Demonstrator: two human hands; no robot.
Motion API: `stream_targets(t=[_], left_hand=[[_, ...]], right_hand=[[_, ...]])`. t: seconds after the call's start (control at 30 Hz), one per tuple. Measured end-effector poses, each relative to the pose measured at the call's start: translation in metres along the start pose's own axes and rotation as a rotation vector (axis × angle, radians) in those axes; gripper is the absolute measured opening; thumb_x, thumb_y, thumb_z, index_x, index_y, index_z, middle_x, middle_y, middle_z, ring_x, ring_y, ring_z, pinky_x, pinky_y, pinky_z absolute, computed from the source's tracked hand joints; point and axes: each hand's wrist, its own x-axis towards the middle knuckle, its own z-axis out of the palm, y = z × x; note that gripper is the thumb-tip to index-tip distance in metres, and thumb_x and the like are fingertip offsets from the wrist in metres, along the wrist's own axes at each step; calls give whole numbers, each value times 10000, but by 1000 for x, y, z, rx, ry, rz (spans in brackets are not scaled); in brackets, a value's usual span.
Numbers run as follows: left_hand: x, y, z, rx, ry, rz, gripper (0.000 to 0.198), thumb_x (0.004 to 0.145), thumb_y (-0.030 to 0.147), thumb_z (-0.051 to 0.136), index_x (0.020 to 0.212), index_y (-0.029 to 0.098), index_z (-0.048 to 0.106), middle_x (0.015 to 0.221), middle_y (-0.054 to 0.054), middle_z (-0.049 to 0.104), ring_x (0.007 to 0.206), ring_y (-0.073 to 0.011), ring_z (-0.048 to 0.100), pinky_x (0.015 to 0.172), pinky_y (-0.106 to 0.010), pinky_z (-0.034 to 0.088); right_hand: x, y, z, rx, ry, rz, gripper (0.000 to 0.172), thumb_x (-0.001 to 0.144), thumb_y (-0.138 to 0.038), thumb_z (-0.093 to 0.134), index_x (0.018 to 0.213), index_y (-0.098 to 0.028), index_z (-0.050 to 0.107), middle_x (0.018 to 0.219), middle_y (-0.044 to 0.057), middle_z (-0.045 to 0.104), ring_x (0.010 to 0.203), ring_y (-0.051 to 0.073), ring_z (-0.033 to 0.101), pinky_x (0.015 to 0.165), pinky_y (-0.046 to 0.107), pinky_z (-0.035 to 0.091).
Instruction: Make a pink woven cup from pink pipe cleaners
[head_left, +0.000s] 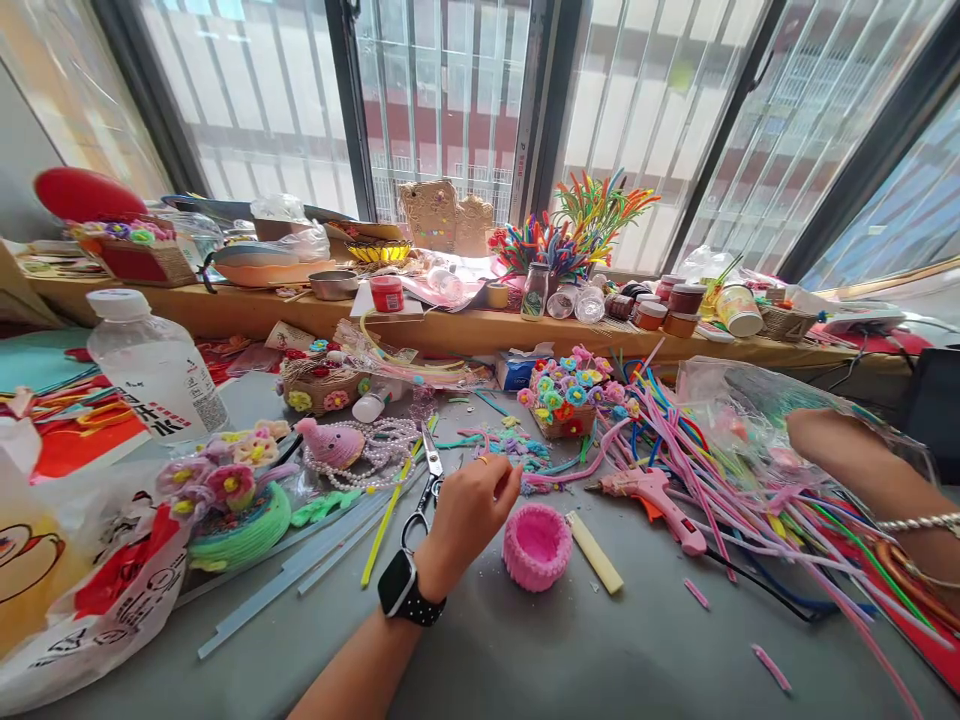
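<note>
My left hand, with a black watch on the wrist, hangs over the grey table, its fingers curled; what they hold, if anything, is hidden. Just right of it is a round pink fuzzy basket, open at the top. A pale yellow stick lies beside the basket. Scissors lie partly behind my left hand. Far to the right, my right hand reaches to the clear plastic bag; its fingers are hidden. A pink glue gun rests between the basket and the pink pipe cleaners.
Translucent glue sticks, a green coiled piece with flowers and a bottle are at the left. A flower basket stands behind. Jars and bowls line the wooden ledge.
</note>
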Motion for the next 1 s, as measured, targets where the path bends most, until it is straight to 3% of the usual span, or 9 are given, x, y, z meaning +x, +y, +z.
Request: stream_targets(t=[0.07,0.17,0.23,0.33,0.4,0.5,0.63,0.77,1.0], left_hand=[[0,0,0,-8,0,0,319,874,300,344,600,188,461,556,11,519,505,-114,456,504,-252,284],[0,1,0,-53,-5,-24,314,872,307,341,614,186,472,570,7,525,517,-115,457,514,-249,303],[1,2,-2,-146,-11,-65,300,864,318,354,631,185,487,590,5,538,535,-115,468,528,-244,333],[3,2,-5,-442,-49,-154,277,846,343,396,664,180,526,625,-2,572,574,-116,514,559,-236,400],[5,1,-6,-693,-95,-212,266,829,370,433,713,171,567,670,-17,605,608,-122,556,572,-234,441],[6,1,-7,-979,-157,-262,259,777,396,519,827,162,618,808,-51,651,692,-147,604,598,-248,482],[7,2,-7,-1128,-215,-302,222,706,375,610,784,170,643,782,-35,675,688,-152,616,643,-265,501],[9,2,-9,-1140,-216,-357,226,689,387,620,664,163,637,613,-6,648,584,-136,603,602,-259,505],[8,0,-13,-1022,-289,-363,221,687,368,626,623,157,634,565,-2,644,525,-117,587,550,-224,488]], right_hand=[[-23,-4,-10,-46,-94,14,288,780,-195,519,511,-142,606,680,225,647,604,283,638,529,374,422],[-67,-24,-24,-22,-93,-57,272,794,-425,470,792,-209,634,697,183,670,705,360,633,597,451,437],[-94,-48,-26,345,-154,-154,307,766,-476,485,848,-214,622,694,131,686,755,341,639,699,466,452],[-123,-94,-14,1135,-487,-255,415,724,-588,487,898,-236,622,877,82,695,744,265,657,726,425,494],[-134,-126,-2,1415,-647,-308,401,691,-575,554,856,-224,653,887,77,693,798,253,646,738,399,499],[-144,-164,12,1629,-707,-401,359,737,-530,547,860,-219,679,977,56,671,903,217,609,835,362,461],[-152,-189,24,1694,-816,-387,383,758,-529,525,950,-231,670,870,33,682,823,193,610,763,332,470],[-155,-190,29,1736,-854,-354,343,758,-483,555,931,-213,675,880,35,673,823,177,599,729,290,457],[-150,-177,25,1676,-637,-253,275,693,-424,638,730,-154,671,629,3,617,558,92,500,521,207,387]])
